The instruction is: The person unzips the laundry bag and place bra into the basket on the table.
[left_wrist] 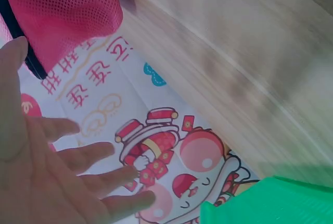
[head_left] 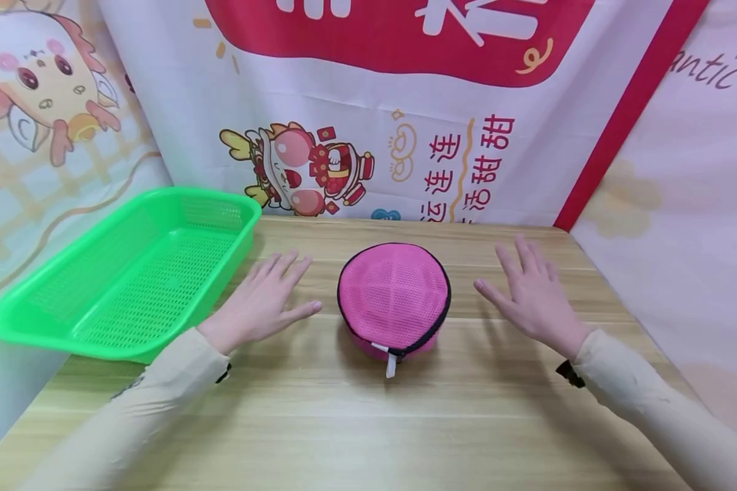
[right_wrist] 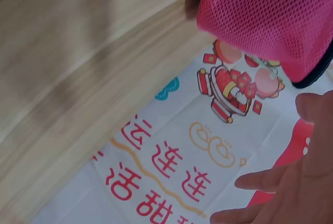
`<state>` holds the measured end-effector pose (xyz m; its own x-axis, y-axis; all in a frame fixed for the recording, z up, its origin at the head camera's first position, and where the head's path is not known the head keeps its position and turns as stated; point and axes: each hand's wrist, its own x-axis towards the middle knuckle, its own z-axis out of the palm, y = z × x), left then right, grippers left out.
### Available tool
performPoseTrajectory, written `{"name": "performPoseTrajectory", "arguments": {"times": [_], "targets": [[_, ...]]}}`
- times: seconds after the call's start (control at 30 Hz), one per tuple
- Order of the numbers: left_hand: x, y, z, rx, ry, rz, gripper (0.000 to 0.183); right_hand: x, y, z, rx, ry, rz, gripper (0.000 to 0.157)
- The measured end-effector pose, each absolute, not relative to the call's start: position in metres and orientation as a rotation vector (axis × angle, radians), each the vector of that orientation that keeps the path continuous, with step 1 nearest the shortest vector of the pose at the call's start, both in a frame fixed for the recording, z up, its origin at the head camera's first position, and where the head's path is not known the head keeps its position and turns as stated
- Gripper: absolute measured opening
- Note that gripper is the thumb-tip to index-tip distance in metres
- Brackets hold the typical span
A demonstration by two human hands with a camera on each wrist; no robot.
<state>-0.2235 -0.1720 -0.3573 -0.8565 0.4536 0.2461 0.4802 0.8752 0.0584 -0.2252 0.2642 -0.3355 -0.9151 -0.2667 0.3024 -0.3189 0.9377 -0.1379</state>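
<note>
Wood table [head_left: 368,423], printed cloth [head_left: 380,95] on far side; head view: pink mesh pouch [head_left: 393,293] mid-table between left hand [head_left: 260,300] and right hand [head_left: 536,296], both spread and clear of it, green basket [head_left: 159,286] crowding left hand's left side. Left wrist: fingers splayed, basket corner showing. Right wrist: fingers extended, pouch near thumb.

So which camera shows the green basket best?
The head view: it shows the green basket nearly whole, inside included. The left wrist view catches only part; the right wrist view shows none of it.
</note>
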Motion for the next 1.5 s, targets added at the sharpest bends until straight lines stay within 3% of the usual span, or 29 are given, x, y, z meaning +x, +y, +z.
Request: {"name": "performPoseTrajectory", "arguments": {"times": [0.33,0.87,1.5], "targets": [[-0.216,-0.151,-0.355,-0.949,-2.671,-0.188,0.089,-0.210,0.264,-0.343,0.633,-2.659,0.352,0.078],[-0.211,-0.126,-0.356,-1.115,-2.466,-0.174,0.090,-0.199,0.251,-0.344,0.896,-2.243,0.471,0.033],[-0.206,-0.097,-0.364,-1.330,-2.308,-0.175,0.085,-0.185,0.225,-0.350,1.126,-2.202,0.419,0.032]]}}
